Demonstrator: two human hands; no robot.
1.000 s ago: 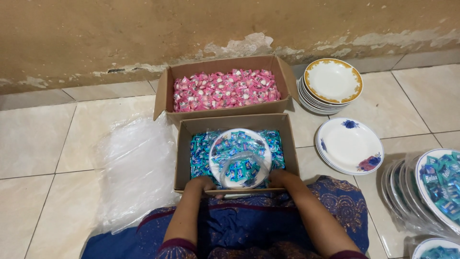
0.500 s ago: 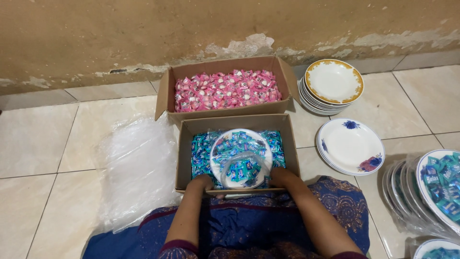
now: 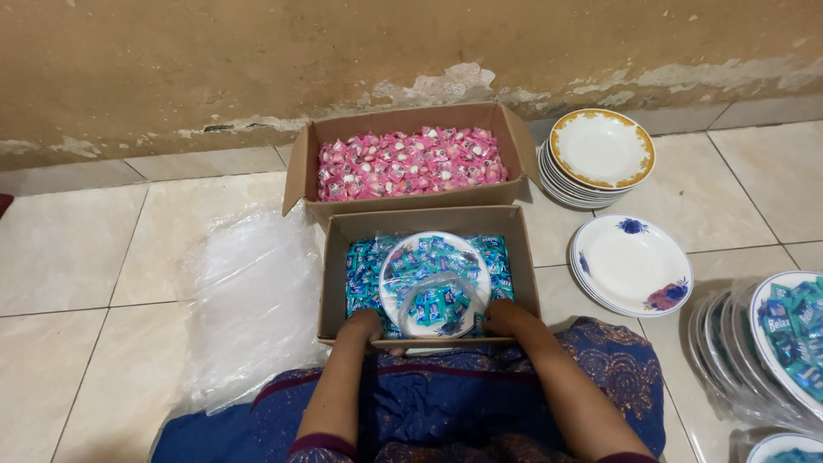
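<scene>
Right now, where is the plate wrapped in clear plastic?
In the head view, low centre: the wrapped plate sits in the blue-candy box, between both hands, in front of the pink-candy box.

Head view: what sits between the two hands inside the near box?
In the head view, a white plate heaped with blue wrapped candies and covered in clear plastic lies between the left hand and right hand, over the box's blue candies.

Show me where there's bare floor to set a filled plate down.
Bare tile lies left of the clear plastic sheet. More bare tile sits right of the gold-rimmed plate stack, beyond the flowered plate. The near right corner is crowded with filled plates.
</scene>
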